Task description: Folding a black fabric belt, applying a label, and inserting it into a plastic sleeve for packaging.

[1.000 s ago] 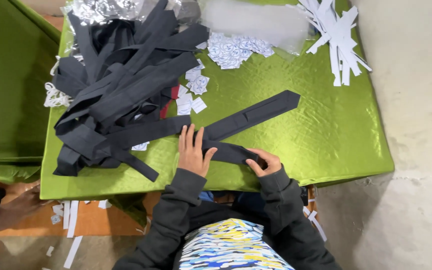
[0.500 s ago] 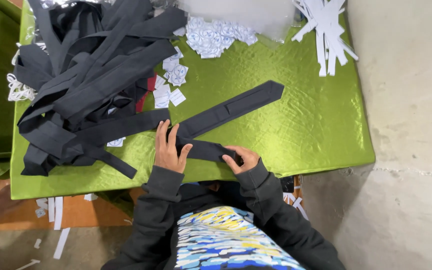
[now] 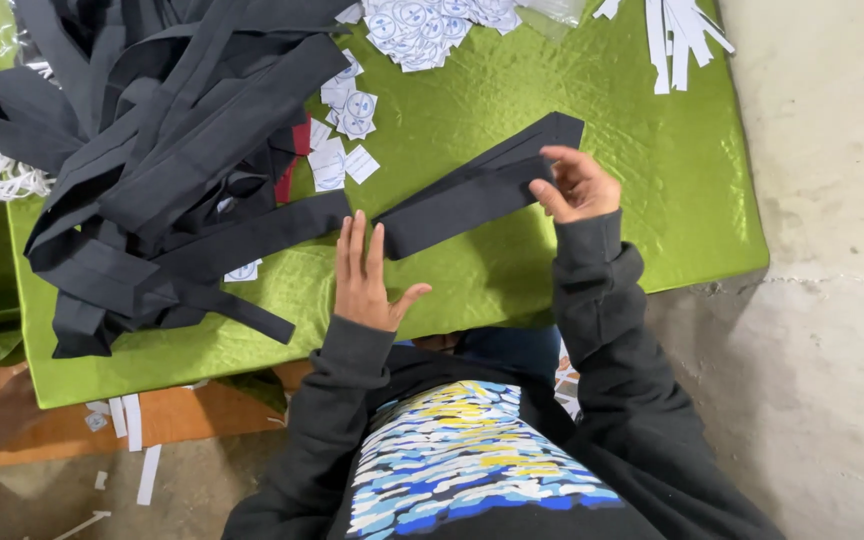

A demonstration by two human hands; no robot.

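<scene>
Green cloth covers the surface (image 3: 652, 200), and a dark fabric strip (image 3: 477, 190) is laid on it slantwise — long axis running from lower left up to upper right. The left hand (image 3: 364, 275) is held flat, fingers spread, at the strip's lower end. The right hand (image 3: 577, 185) pinches the upper end — earlier it was pressed down near the front edge.
</scene>
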